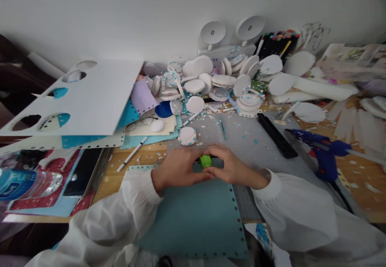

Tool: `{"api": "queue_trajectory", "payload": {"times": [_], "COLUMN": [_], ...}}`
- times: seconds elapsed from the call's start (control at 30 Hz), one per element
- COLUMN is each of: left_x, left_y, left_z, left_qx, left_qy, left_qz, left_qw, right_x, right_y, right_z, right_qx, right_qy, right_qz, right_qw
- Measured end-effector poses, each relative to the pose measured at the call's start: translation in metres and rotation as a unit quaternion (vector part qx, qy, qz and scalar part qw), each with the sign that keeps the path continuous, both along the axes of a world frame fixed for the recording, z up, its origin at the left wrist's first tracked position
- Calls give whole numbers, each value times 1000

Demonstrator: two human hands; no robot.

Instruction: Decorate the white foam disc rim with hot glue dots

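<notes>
Where both hands meet at far edge of light blue paper sheet (196, 214), left hand (176, 170) and right hand (230, 169) pinch small green plastic punch (206, 161), fingers closed around it. Punch body mostly hidden under fingers. Blue glue gun (322, 150) right of sheet; white foam discs (223, 80) beyond; sheet's near edge cut off.

Plain white wall (120, 13) fills the top of frame, evenly lit, soft daylight. Wooden tabletop (362, 178) shows at right and lower left. Dark furniture (12, 70) at far left edge, unclear.
</notes>
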State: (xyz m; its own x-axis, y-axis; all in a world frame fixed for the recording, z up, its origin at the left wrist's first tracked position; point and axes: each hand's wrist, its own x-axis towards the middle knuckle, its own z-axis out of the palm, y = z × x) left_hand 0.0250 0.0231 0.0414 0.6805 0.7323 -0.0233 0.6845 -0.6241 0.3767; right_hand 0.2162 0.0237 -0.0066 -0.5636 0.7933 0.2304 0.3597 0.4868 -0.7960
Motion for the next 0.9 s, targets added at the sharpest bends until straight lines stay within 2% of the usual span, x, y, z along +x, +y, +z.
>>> {"api": "queue_trajectory", "payload": {"times": [0.23,0.43,0.6,0.9], "left_x": [-13,-25,-29,-37], "left_y": [-12,-9,-3,0], "left_z": [10,10,12,11], "left_qx": [36,76,91,43], "left_qy": [117,150,142,101], "left_qz": [25,6,-17,-42], "left_qw": [992,986,985,993], "right_x": [2,2,2,4], "right_y": [1,-1,0,2], "right_z": [6,4,1,-1], "right_qx": [-14,5,8,5], "right_qy": [4,-1,-2,1], "right_qz": [-5,-17,-25,-8], "right_qw": [1000,1000,1000,1000]}}
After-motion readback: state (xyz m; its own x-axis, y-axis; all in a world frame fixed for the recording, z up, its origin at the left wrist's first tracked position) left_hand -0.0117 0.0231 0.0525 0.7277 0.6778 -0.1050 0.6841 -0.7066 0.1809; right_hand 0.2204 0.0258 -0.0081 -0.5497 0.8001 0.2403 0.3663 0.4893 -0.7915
